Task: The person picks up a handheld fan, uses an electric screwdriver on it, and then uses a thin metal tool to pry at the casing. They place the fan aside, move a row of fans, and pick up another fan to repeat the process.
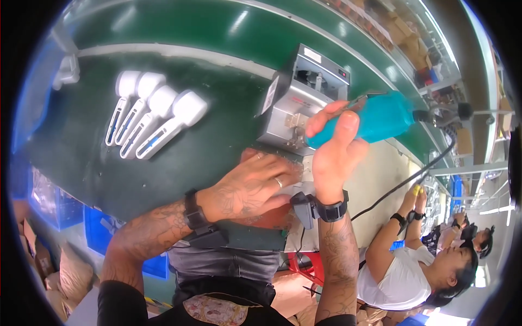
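My right hand (337, 157) is wrapped round a teal electric screwdriver (386, 117), raised in front of a grey screw feeder (277, 125). Its body slants across my palm, and a black cable trails from the far right end. I cannot make out its tip. My left hand (255, 182), with rings on two fingers, is lower on the bench, left of my right wrist. Its fingers are bent and close together, near a small pale piece (308, 169); what they grip is hidden. Several white handheld devices with round heads (187, 106) lie side by side on the green bench at the left.
The green bench (81, 174) has a raised pale edge at the back. Blue bins (60, 209) and brown packages (76, 271) stand below left. The cable (380, 198) hangs at the right. A co-worker in a white shirt (399, 277) sits further right, with others beyond.
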A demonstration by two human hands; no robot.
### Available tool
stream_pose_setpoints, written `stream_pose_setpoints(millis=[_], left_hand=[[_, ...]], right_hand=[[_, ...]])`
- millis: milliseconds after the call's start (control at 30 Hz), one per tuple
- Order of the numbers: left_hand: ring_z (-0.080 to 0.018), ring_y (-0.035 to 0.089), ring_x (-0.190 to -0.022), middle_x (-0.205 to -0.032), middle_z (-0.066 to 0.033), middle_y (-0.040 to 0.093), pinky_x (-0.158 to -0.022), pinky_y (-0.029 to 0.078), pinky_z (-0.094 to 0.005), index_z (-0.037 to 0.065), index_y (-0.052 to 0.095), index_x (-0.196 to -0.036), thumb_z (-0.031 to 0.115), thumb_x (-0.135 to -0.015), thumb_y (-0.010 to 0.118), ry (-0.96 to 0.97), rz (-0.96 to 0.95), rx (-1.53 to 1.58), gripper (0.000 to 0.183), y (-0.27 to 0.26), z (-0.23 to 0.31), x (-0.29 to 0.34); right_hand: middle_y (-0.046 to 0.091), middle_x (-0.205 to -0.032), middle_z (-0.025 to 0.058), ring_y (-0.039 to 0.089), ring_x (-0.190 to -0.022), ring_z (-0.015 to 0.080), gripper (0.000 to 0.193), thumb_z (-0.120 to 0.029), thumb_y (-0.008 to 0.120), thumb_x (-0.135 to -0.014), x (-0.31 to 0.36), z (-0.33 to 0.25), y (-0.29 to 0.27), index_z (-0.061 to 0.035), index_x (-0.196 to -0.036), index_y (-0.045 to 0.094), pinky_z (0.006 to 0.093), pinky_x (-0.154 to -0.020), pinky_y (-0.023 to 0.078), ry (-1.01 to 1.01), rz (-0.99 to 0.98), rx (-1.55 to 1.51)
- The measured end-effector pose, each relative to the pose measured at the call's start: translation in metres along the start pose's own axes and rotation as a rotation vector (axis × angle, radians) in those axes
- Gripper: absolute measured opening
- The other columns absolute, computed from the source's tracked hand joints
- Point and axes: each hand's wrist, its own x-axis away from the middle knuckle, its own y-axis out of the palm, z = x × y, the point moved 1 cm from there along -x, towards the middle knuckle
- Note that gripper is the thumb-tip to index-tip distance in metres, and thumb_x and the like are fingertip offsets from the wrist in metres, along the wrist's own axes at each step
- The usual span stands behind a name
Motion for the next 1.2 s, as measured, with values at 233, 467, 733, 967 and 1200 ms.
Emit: stream_pose_setpoints(millis=[233, 467, 733, 967, 1200], left_hand=[[-0.0279, 0.063, -0.110, -0.116, -0.0081, 0.068, -0.096, 0.052, -0.0423, 0.008, 0.070, -0.120, 0.024, -0.084, 0.081, -0.001, 0.051, -0.008, 0.041, -0.001, 0.001, -0.004], [-0.0278, 0.064, -0.105, -0.112, -0.0070, 0.070, -0.093, 0.053, -0.0423, 0.008, 0.070, -0.118, 0.021, -0.082, 0.083, 0.012, 0.084, 0.024, 0.040, 0.002, 0.000, -0.003], [-0.0282, 0.063, -0.105, -0.112, -0.0065, 0.069, -0.093, 0.051, -0.0421, 0.009, 0.070, -0.118, 0.021, -0.083, 0.082, -0.020, 0.040, 0.028, 0.039, -0.001, 0.004, -0.004], [-0.0293, 0.061, -0.110, -0.118, -0.0060, 0.067, -0.093, 0.050, -0.0438, 0.011, 0.068, -0.122, 0.020, -0.083, 0.082, -0.043, 0.007, 0.002, 0.042, -0.001, 0.006, -0.006], [-0.0295, 0.061, -0.110, -0.117, -0.0065, 0.068, -0.095, 0.050, -0.0431, 0.011, 0.068, -0.121, 0.021, -0.086, 0.080, -0.047, 0.029, 0.016, 0.039, -0.001, 0.005, -0.003]], right_hand=[[0.054, -0.071, 0.0067, 0.054, -0.063, 0.0179, 0.070, -0.064, 0.055, -0.100, 0.041, -0.028, -0.039, 0.0039, -0.115, 0.053, 0.0319, -0.059, 0.045, 0.027, 0.028, -0.078], [0.052, -0.069, 0.0070, 0.053, -0.060, 0.0177, 0.078, -0.071, 0.057, -0.095, 0.054, -0.023, -0.045, 0.0047, -0.114, 0.052, 0.0332, -0.055, 0.044, 0.064, 0.009, -0.043], [0.053, -0.071, 0.0080, 0.054, -0.062, 0.0191, 0.069, -0.065, 0.060, -0.097, 0.060, -0.011, -0.048, 0.0018, -0.110, 0.052, 0.0345, -0.056, 0.045, 0.074, -0.025, -0.094], [0.054, -0.073, 0.0084, 0.055, -0.062, 0.0206, 0.058, -0.059, 0.062, -0.099, 0.057, -0.007, -0.046, -0.0020, -0.102, 0.050, 0.0361, -0.057, 0.046, 0.070, -0.044, -0.158], [0.055, -0.074, 0.0087, 0.055, -0.062, 0.0202, 0.058, -0.058, 0.059, -0.101, 0.057, -0.010, -0.045, -0.0005, -0.105, 0.052, 0.0350, -0.057, 0.047, 0.073, -0.018, -0.089]])
